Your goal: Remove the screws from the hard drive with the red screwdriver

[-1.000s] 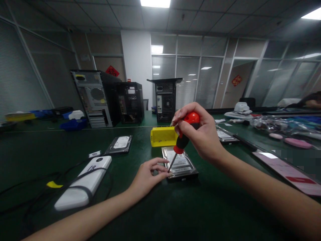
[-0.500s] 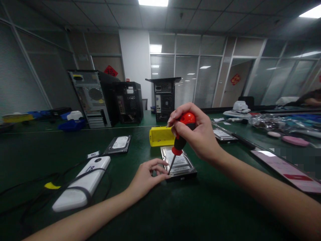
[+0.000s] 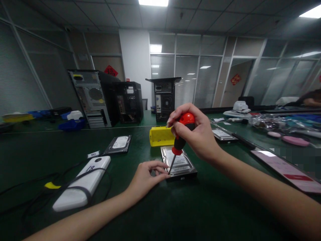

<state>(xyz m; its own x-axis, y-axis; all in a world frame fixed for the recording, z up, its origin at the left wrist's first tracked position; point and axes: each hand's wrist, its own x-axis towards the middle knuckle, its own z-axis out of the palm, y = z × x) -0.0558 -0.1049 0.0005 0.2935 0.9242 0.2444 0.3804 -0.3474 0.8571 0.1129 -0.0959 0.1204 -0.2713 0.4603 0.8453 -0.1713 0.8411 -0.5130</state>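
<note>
A silver hard drive [image 3: 180,164] lies flat on the green table. My right hand [image 3: 195,132] is wrapped round the handle of a red and black screwdriver [image 3: 179,142], whose tip meets the drive's near left corner. At that corner my left hand [image 3: 150,174] has its thumb and fingers close to the screwdriver tip, touching the drive's left edge. Whether the fingers pinch a screw or the tip there is too small to tell. Just behind the drive sits a yellow tray [image 3: 162,136] with small pieces in it.
A second hard drive [image 3: 120,143] and a white power strip [image 3: 82,184] with black cables lie to the left. Another drive [image 3: 224,134] and a pink panel [image 3: 288,170] are on the right. Computer cases [image 3: 92,97] stand at the back. A person's arm [image 3: 312,99] shows far right.
</note>
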